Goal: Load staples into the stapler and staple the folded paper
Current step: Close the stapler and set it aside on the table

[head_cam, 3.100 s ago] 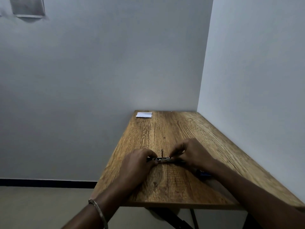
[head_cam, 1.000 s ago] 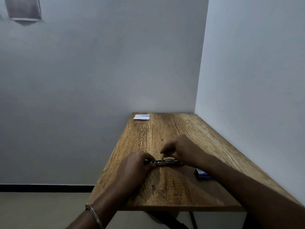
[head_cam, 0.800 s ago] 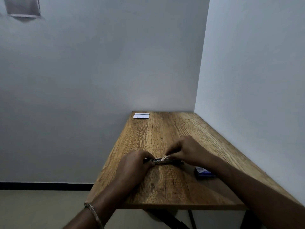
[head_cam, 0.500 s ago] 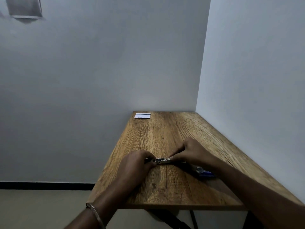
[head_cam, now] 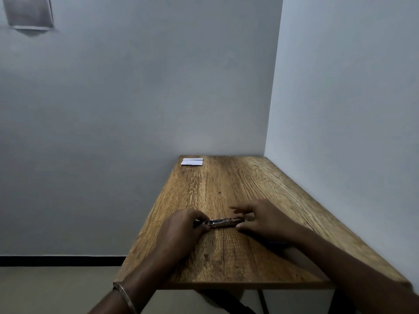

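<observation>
A small metal stapler (head_cam: 223, 222) lies flat on the wooden table (head_cam: 226, 191), long side left to right. My left hand (head_cam: 183, 230) pinches its left end between thumb and fingers. At the stapler's right end rests my right hand (head_cam: 264, 219), thumb against the near side and fingers spread and blurred above it. The folded white paper (head_cam: 192, 162) lies at the table's far left corner. A dark blue staple box (head_cam: 277, 243) is mostly hidden under my right wrist.
The table stands in a corner, with grey walls behind it and along its right side. Its left and near edges drop to the floor. A metal bangle (head_cam: 124, 295) circles my left wrist.
My right hand went from pinching above the stapler's middle to its right end, with fingers now spread. The blue box got covered by my wrist. My left hand stayed put.
</observation>
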Available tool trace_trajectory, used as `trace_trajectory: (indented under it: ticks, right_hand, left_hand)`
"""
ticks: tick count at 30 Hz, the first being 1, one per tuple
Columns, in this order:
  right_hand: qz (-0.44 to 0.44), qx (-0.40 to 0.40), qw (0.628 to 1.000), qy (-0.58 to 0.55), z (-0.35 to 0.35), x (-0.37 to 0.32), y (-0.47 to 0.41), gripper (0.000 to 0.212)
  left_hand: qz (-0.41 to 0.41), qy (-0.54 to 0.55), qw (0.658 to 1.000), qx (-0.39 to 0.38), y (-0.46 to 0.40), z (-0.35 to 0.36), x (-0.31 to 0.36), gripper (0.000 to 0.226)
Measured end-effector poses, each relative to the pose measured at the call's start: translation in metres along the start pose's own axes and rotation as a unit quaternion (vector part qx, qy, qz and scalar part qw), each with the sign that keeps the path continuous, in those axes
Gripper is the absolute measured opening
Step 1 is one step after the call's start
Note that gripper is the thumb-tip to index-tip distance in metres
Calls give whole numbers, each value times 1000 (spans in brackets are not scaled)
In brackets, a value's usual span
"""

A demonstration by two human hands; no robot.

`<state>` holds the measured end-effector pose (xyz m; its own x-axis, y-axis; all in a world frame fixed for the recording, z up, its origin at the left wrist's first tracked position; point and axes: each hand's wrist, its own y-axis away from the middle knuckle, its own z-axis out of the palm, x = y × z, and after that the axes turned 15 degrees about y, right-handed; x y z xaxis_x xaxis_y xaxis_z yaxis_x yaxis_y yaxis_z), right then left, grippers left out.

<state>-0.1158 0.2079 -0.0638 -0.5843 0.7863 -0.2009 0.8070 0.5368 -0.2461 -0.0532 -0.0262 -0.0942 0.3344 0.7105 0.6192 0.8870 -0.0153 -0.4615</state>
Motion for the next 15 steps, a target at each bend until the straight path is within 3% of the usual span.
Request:
trace_trajectory:
  ticks: [2,7,11,15]
  right_hand:
    - [31,-10,999,10,-3,7,4,55]
    - [37,-6,998,51,-2,13,5,24]
    - [41,19,998,54,0,14,4,22]
    - [28,15,997,74,-1,11,2,20]
  left_hand:
    - [-2,9,1000,0,1,0,0,31]
    - [-40,3,999,-15,0,-9,-4,42]
    - [-80,-39,995,-49,-1,-31,-11,31]
    - [-88,-7,994,-67,1,-42,-17,21]
